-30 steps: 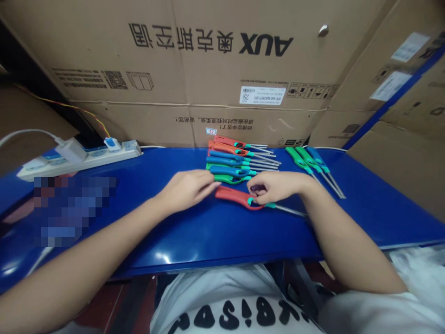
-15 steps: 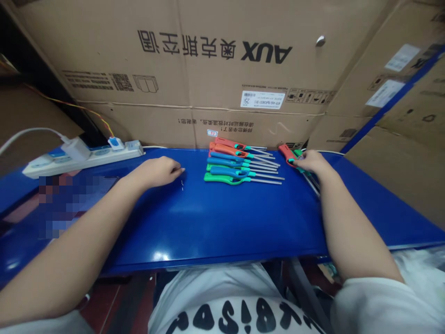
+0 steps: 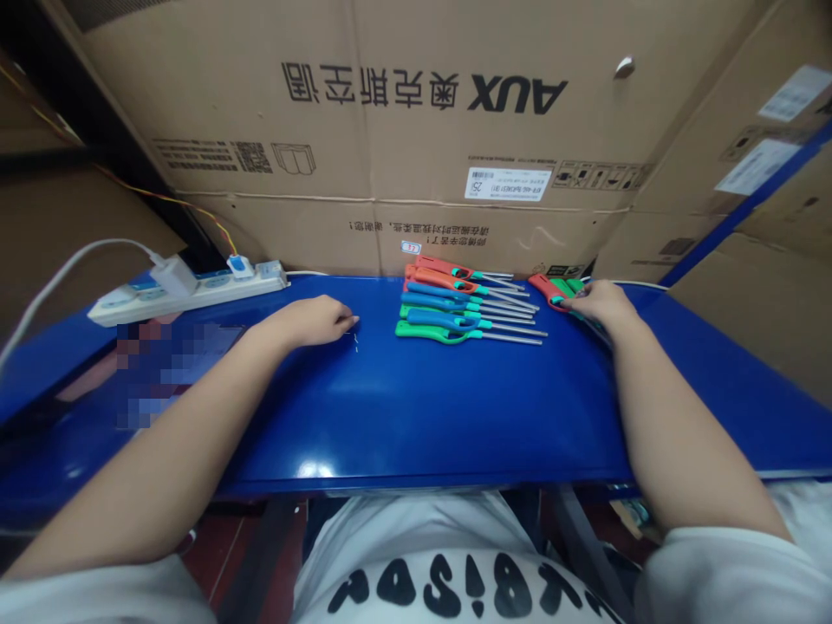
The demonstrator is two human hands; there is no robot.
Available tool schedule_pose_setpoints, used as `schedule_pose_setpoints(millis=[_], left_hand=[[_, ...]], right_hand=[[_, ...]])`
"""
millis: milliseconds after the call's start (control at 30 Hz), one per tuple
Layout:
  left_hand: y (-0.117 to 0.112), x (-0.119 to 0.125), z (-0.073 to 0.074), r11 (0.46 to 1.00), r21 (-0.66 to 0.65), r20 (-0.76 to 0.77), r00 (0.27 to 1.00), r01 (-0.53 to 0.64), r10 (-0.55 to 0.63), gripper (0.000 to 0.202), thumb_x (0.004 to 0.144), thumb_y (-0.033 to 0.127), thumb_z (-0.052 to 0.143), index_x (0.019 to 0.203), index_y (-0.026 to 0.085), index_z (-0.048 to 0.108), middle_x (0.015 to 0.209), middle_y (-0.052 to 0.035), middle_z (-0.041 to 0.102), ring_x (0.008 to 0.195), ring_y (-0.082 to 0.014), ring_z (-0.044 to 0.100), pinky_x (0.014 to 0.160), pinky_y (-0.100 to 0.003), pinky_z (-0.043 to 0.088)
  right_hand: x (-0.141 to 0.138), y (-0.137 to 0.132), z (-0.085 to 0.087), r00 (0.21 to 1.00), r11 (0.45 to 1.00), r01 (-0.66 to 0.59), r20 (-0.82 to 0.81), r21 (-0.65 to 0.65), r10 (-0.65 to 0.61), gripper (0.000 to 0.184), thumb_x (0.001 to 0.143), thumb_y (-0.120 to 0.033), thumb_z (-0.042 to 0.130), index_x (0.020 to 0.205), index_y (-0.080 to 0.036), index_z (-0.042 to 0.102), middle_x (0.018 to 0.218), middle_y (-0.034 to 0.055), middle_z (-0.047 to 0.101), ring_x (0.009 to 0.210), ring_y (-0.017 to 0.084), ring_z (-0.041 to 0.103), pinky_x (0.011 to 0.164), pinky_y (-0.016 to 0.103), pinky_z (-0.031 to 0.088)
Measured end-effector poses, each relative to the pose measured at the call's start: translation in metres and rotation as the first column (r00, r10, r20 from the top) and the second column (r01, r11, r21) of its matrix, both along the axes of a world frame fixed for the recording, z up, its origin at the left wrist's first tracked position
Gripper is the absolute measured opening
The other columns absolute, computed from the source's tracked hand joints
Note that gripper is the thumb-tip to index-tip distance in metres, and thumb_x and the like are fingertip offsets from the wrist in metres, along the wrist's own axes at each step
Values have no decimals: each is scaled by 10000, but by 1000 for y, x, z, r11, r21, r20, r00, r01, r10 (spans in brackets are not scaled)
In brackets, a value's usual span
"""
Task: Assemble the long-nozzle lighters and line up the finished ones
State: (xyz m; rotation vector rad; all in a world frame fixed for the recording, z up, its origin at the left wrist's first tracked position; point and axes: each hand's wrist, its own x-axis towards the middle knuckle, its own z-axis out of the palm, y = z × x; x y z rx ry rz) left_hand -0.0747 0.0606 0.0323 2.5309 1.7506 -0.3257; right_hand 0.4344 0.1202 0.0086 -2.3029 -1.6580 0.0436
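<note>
Fingers of the right hand (image 3: 607,303) are bent around the front part of a red lighter (image 3: 544,288), close to its turquoise trigger, and they seem to grasp it; how firm this grip is, I cannot tell. This red lighter is at the far right side of the blue table (image 3: 455,407), just beside a green lighter (image 3: 573,286), which the same hand partly hides. Metal tubes of these lighters go under the hand, so their ends are difficult to see. Fingers of the left hand (image 3: 317,321) are curled inward into a loose fist, near the table surface, and small whitish marks (image 3: 356,343) are just below the fingertips. Between both hands lies a pile of lighters (image 3: 434,292), coloured red, orange, blue and green, with handles toward the left and metal tubes toward the right. At the near edge of this pile is one green long lighter (image 3: 422,333), with a blue lighter (image 3: 429,319) directly behind it. Cardboard (image 3: 403,173) stands behind the table, and its big printed letters are upside down. On the left, a white power strip (image 3: 152,302) carries a white adapter (image 3: 175,276) and a small plug (image 3: 240,266) with yellow and red wire.
</note>
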Motion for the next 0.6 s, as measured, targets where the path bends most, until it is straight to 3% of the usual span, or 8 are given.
schedule_pose_setpoints(millis=[100, 333, 600], left_hand=[[-2, 3, 2, 999, -4, -50, 998, -44, 44, 527, 1008, 479, 323, 890, 185, 745, 906, -137, 761, 772, -261, 682, 603, -307, 369], [-6, 8, 2, 998, -5, -48, 997, -56, 56, 527, 1009, 495, 335, 888, 185, 744, 867, -132, 749, 736, -252, 666, 590, -300, 352], [-3, 5, -3, 995, -46, 92, 992, 94, -89, 399, 959, 458, 432, 740, 211, 656, 738, -67, 687, 625, -199, 576, 582, -301, 323]], right_hand=[[-9, -3, 5, 997, 995, 77, 21, -67, -76, 345, 658, -509, 814, 701, -222, 625, 778, 88, 668, 764, 275, 666, 602, 342, 481], [-22, -8, 7, 996, 991, 76, 56, -114, -70, 365, 713, -553, 785, 728, -213, 654, 870, 130, 719, 825, 293, 685, 605, 339, 474], [-22, -8, 5, 995, 992, 63, 80, -106, -54, 413, 722, -607, 766, 721, -211, 649, 833, 141, 721, 786, 307, 688, 610, 358, 483]])
